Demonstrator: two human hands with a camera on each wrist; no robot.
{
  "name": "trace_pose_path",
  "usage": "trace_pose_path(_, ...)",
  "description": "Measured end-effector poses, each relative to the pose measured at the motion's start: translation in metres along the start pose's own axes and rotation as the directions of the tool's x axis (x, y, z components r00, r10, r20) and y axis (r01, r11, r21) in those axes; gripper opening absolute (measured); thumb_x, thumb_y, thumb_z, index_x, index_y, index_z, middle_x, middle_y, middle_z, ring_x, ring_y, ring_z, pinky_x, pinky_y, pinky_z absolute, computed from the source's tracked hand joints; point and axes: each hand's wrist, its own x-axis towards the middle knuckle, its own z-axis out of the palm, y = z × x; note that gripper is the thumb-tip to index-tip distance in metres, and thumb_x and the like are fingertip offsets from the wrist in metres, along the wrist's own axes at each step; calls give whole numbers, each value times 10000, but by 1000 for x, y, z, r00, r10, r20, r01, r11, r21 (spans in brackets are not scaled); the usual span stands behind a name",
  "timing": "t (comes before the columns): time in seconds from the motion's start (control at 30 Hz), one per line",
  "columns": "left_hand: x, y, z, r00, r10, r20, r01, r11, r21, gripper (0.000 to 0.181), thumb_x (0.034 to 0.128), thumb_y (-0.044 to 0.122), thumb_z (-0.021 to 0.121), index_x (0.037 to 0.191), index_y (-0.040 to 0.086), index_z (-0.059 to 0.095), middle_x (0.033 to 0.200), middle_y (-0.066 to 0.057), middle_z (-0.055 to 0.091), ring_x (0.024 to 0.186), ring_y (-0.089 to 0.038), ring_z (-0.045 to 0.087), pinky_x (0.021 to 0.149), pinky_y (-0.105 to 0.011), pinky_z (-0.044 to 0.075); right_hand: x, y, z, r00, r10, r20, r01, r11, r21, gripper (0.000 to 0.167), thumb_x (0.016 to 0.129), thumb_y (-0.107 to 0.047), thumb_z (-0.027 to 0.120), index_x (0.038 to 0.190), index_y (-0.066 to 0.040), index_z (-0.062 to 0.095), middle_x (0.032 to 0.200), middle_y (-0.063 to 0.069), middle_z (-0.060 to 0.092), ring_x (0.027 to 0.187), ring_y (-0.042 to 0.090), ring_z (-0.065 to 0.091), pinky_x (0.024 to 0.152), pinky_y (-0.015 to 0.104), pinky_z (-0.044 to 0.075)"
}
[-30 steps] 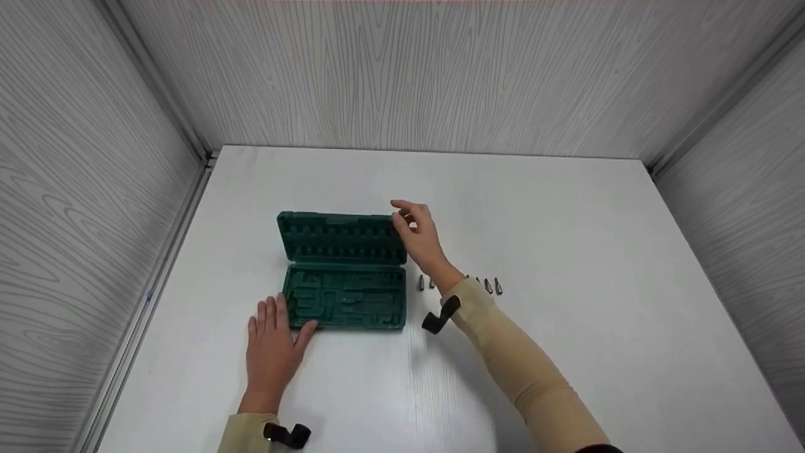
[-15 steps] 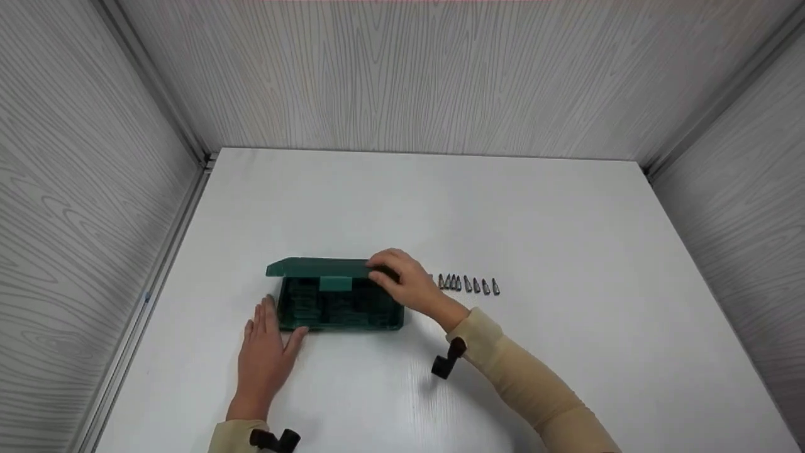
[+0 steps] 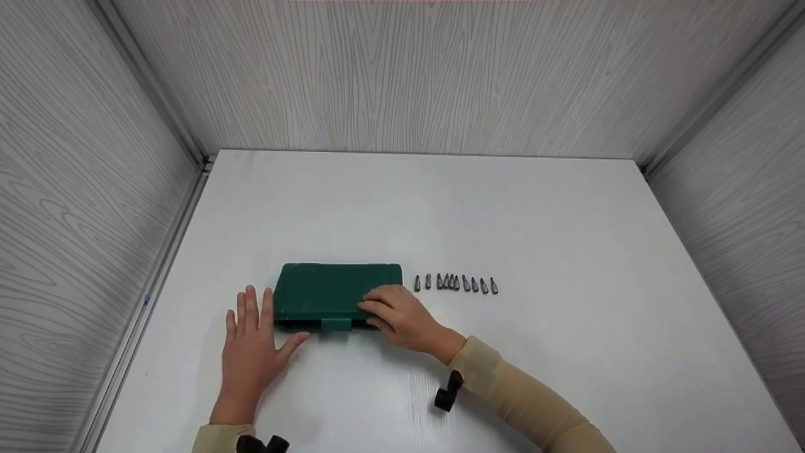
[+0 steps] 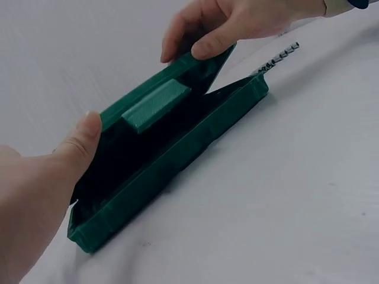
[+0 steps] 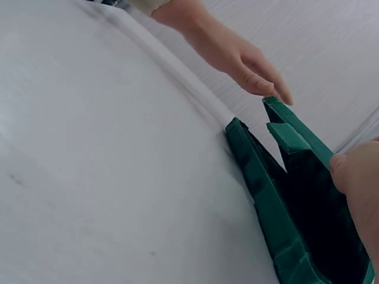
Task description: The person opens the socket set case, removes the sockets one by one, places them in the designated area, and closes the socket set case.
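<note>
A green plastic tool case lies on the white table, its lid lowered but still slightly raised at the front. My right hand pinches the lid's front edge near the right corner, thumb under the rim and fingers over the top. Beside the left end of the case, my left hand has its fingers straight and its thumb spread toward the front corner. A latch tab hangs from the lid in the left wrist view, above the base's front wall. The dark interior is mostly hidden.
Several small metal screwdriver bits lie in a row just right of the case. Grey wood-grain panels stand behind the table and at both sides.
The lid stood upright a second ago; my right hand has swung it forward and down over the base. My left hand has shifted slightly left. The whole row of bits is now uncovered.
</note>
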Motion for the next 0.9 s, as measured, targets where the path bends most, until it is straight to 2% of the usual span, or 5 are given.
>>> trace_pose_path(0.27,2,14,20,981,193,9,-193,980,54,896,739,545,696,1424,61,377,1481,-198,270,1365,-385,192,1074,-542,157,-3,-7,19,998,-32,58,38,993,-113,283,881,-172,647,1156,-108,631,1108,64,589,1056,210,534,914,363,415)
trace_pose_path(0.47,-2,17,29,970,242,-7,-242,969,56,799,762,466,716,1375,29,447,1413,-193,395,1328,-390,287,1055,-544,214,-1,-17,30,993,69,95,-49,980,-195,465,878,-310,652,1275,-89,553,1192,81,561,1144,235,503,926,415,413)
trace_pose_path(0.63,0,17,32,958,284,-39,-281,957,71,768,754,400,748,1346,-4,473,1384,-196,433,1306,-382,335,1046,-537,250,6,-23,35,961,199,190,-147,955,-259,669,878,-454,602,1393,-71,414,1393,133,428,1318,286,342,1030,466,316)
trace_pose_path(0.77,2,16,35,947,312,-79,-308,949,66,748,740,367,766,1325,-13,496,1355,-199,465,1279,-384,377,1022,-536,296,8,-28,39,936,254,241,-164,926,-341,685,882,-465,590,1400,-55,410,1435,147,380,1342,289,305,1052,475,282)
trace_pose_path(0.9,3,16,39,937,318,-144,-313,948,58,719,720,330,784,1293,-20,529,1316,-206,500,1243,-397,419,989,-551,332,10,-30,42,933,262,247,-149,905,-398,631,897,-438,583,1370,-42,455,1423,151,394,1336,286,317,1056,468,280)
